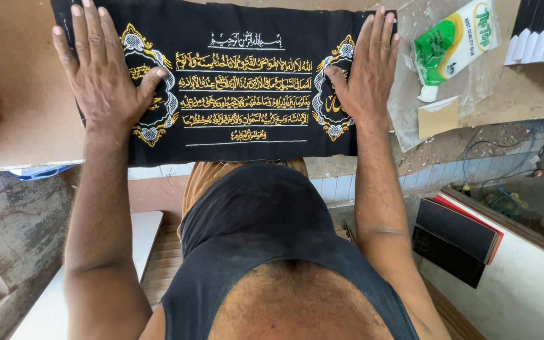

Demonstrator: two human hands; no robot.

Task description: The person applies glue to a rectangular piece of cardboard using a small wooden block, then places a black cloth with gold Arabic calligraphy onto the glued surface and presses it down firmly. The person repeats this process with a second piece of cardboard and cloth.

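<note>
Looks like the smoothing stage: left hand [105, 72] and right hand [363, 69] both spread flat on the black embroidered cloth [240, 82], holding nothing, probably needs even outward pressing next.

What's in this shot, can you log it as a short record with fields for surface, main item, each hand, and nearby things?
surface: brown worktable
main item: black embroidered cloth, spread flat, gold and white stitching, near edge hanging over the table edge
left hand: left hand flat, palm down on the cloth's left end
right hand: right hand flat, palm down on the cloth's right end
nearby: green and white glue pouch on clear plastic sheet; small card piece; stack of black panels lower right
</note>
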